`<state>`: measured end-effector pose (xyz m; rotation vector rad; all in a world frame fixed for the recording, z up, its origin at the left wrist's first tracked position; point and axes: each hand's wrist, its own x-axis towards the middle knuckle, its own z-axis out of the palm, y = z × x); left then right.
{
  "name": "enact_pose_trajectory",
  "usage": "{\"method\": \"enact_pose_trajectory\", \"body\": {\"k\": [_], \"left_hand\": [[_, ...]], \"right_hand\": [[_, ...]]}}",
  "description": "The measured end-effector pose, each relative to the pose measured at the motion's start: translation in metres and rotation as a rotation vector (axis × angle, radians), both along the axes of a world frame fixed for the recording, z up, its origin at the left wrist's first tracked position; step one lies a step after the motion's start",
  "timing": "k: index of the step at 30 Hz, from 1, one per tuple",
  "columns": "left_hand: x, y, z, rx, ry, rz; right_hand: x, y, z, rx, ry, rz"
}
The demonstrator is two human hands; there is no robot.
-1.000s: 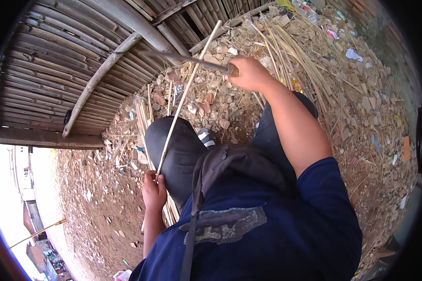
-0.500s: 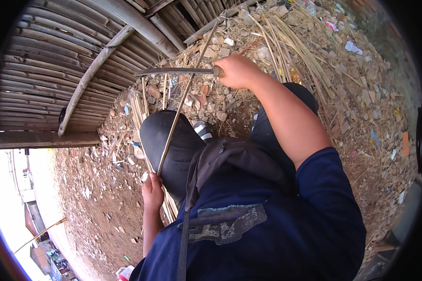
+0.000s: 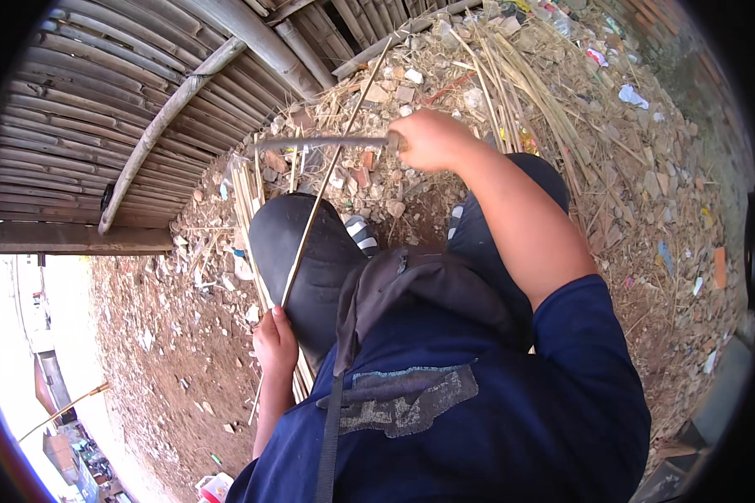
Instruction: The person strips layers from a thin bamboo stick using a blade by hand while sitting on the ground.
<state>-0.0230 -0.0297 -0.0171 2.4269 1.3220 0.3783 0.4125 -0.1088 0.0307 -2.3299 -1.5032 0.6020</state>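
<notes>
My left hand (image 3: pixel 275 342) is closed round the near end of a long thin bamboo strip (image 3: pixel 317 210), which slants up and away past my left knee to the far ground. In my right hand (image 3: pixel 428 141) is the handle of a long-bladed knife (image 3: pixel 327 143). The blade points left and crosses the strip, slightly blurred; whether it touches the strip I cannot tell. Beside my left leg lies a bundle of pale split bamboo strips (image 3: pixel 245 197), partly hidden by my knee and left hand.
More long strips (image 3: pixel 512 80) lie on the ground beyond my right knee. A bamboo slat wall (image 3: pixel 101 126) with a pole across it stands at the far left. Stones, brick pieces and litter cover the earth. A red and white object (image 3: pixel 216 486) lies at the lower left.
My right hand and the knife have come slightly nearer to me along the strip. My left hand keeps its hold on the strip's near end.
</notes>
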Motion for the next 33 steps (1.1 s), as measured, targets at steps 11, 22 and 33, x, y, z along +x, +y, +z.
{"method": "enact_pose_trajectory", "body": {"k": [11,22,33], "left_hand": [[-0.005,0.000,-0.008,0.229,0.115,-0.083],[-0.006,-0.004,-0.014,0.290,0.113,-0.064],[-0.007,0.004,-0.011,0.134,0.088,-0.045]], "right_hand": [[0.023,0.007,-0.026,0.136,0.013,-0.108],[0.008,0.002,-0.010,0.052,0.029,-0.133],[-0.004,0.005,-0.018,0.029,0.035,0.070]]}}
